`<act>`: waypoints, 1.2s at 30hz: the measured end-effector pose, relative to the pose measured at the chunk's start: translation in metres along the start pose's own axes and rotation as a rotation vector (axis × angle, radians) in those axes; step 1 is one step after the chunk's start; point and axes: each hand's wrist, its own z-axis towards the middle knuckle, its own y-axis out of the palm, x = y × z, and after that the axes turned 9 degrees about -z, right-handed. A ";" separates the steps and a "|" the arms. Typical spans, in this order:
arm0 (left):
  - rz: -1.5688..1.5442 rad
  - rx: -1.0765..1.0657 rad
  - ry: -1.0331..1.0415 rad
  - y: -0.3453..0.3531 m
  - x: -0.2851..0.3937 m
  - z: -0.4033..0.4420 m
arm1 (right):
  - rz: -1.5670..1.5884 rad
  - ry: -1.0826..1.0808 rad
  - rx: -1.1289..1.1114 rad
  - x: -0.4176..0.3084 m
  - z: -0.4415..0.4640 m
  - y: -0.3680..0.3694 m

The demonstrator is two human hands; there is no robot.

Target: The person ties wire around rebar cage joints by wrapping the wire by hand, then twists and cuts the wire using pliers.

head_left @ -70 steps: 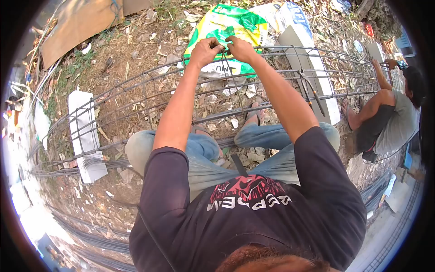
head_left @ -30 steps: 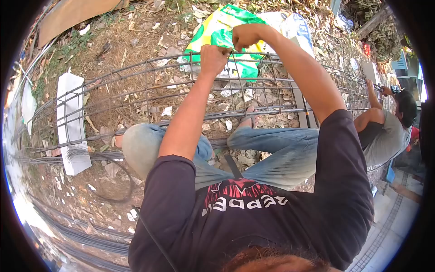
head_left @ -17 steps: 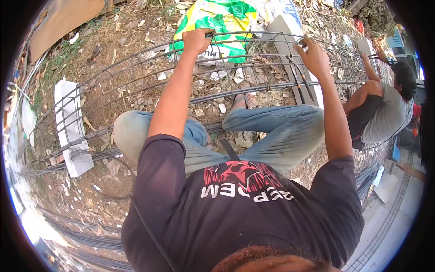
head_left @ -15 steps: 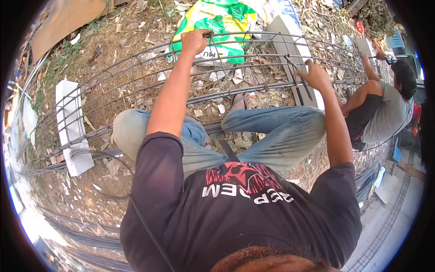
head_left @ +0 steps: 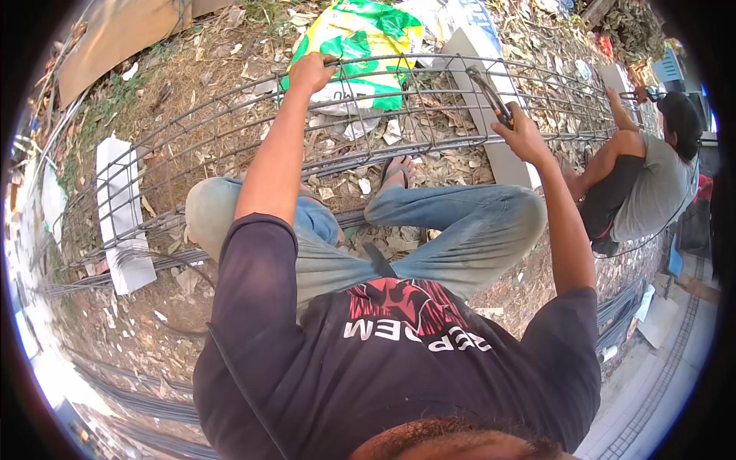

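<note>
Over the far top bar of the steel cage, the person's left hand sat with its fingers curled closed around the metal; whether they pinched anything else there, I could not tell. Well to the right of them and nearer the body, the right hand had its fingers wrapped around the handles of the pincers, which showed orange and black grips. The tool's head pointed away from those fingers, forward and a little left, above the bars; I could not tell whether it touched them. The cage ran crosswise beneath both hands and stretched well past the fingers on either side. Just beyond the left fingers and to their right, a green, yellow and white sack lay on the leafy ground. Near the right fingers, a pale slab slanted under the cage, while a white block lay under the bars well to the left of the left fingers. Between the two hands, closer to the body, rested a sandalled foot. Well to the right of the right fingers, another person crouched, arms stretched toward the cage.
</note>
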 end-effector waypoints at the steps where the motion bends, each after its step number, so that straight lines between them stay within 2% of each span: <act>1: -0.032 -0.006 -0.028 -0.002 0.002 0.000 | 0.103 -0.012 0.019 -0.021 0.000 -0.014; 5: 0.023 -0.049 0.004 -0.011 0.004 -0.003 | -0.321 -0.336 -0.028 -0.069 0.055 -0.035; 9: -0.051 -0.093 -0.009 -0.012 0.000 -0.002 | -0.794 -0.647 0.135 -0.120 0.125 -0.014; 12: -0.078 -0.050 0.037 -0.010 -0.002 -0.007 | -1.011 -0.798 0.239 -0.140 0.183 0.005; 15: -0.104 -0.006 0.068 -0.004 -0.006 -0.005 | -1.150 -0.847 0.287 -0.161 0.220 0.015; 18: -0.121 -0.002 0.059 -0.011 -0.002 -0.007 | -1.182 -0.892 0.305 -0.170 0.242 0.021; 22: -0.122 0.043 0.091 -0.001 -0.007 -0.005 | -1.264 -0.888 0.195 -0.185 0.247 0.018; 25: -0.143 0.057 0.102 0.003 -0.009 -0.005 | -1.252 -0.896 0.195 -0.198 0.239 0.012; 26: -0.147 0.070 0.114 0.003 -0.009 -0.005 | -1.198 -0.974 0.283 -0.198 0.240 0.011; 29: -0.136 0.053 0.096 0.003 -0.009 -0.004 | -1.299 -0.879 0.053 -0.217 0.243 0.005; 30: -0.134 0.057 0.093 0.003 -0.009 -0.004 | -1.156 -1.078 0.271 -0.219 0.242 0.002; 33: -0.131 0.060 0.077 0.002 -0.006 -0.005 | -1.119 -0.752 -0.183 -0.242 0.244 -0.008; 34: -0.127 0.054 0.072 0.001 -0.005 -0.006 | -0.995 -0.868 -0.073 -0.235 0.246 -0.010; 36: -0.128 0.036 0.061 -0.002 -0.004 -0.007 | -0.776 -0.544 -0.486 -0.242 0.236 -0.016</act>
